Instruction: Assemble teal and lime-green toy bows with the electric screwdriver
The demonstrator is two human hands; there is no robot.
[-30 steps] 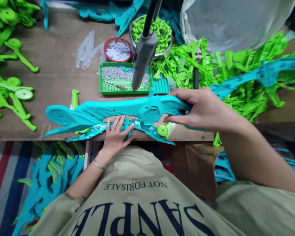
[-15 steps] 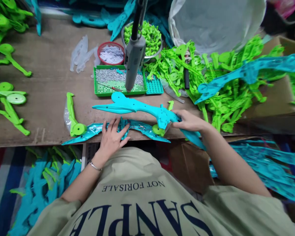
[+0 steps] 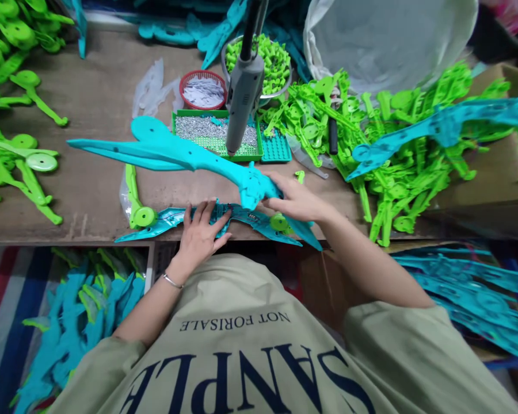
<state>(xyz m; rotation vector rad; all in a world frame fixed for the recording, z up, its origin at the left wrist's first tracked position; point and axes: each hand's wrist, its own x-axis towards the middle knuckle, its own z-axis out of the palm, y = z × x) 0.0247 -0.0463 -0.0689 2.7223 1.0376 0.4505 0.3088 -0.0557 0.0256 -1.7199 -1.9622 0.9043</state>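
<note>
My right hand point(image 3: 294, 196) grips a long blue plastic shell point(image 3: 176, 150) near its middle, fingers wrapped round it. The shell is held up over the bench, its pointed end reaching left. Beneath it, at the bench's front edge, lies a matching blue half shell point(image 3: 168, 223) with its hollow side up and small wired parts inside. My left hand point(image 3: 201, 233) rests on the middle of that half shell, fingers spread. A green plastic arm point(image 3: 134, 201) sits at its left end, and a green disc-shaped part point(image 3: 278, 222) at its right end.
A grey powered screwdriver point(image 3: 244, 95) hangs over a green tray point(image 3: 218, 150) of small metal screws. Behind stand a red basket point(image 3: 183, 96) of white strips and a bowl point(image 3: 288, 85) of green pieces. Green parts point(image 3: 397, 149) are heaped right, more point(image 3: 21, 34) left. A cardboard box point(image 3: 479, 178) stands right.
My right hand has moved left with the blue shell, which now covers part of the screw tray from view and looks larger. My left hand stays on the half shell.
</note>
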